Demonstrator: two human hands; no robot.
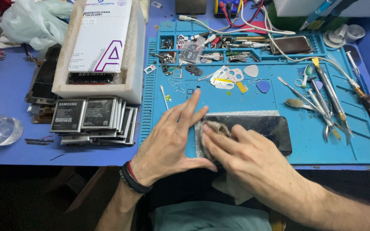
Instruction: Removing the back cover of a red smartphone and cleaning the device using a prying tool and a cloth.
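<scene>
A black smartphone [266, 128] lies screen up on a blue work mat [236, 98], its glass smeared. My right hand [236, 149] presses a grey cloth [214, 127] onto the phone's left end, fingers closed on the cloth. My left hand [172, 137] rests flat on the mat beside the phone's left edge, fingers spread, thumb along the phone's near corner. A dark band sits on my left wrist.
Stacked phone batteries [91, 117] sit left of the mat by a foam box [103, 51] holding a white carton. Tweezers, screwdrivers and a brush [322, 102] lie at right. Small parts, picks and cables fill the mat's trays at the back. A clear dome [1, 130] sits far left.
</scene>
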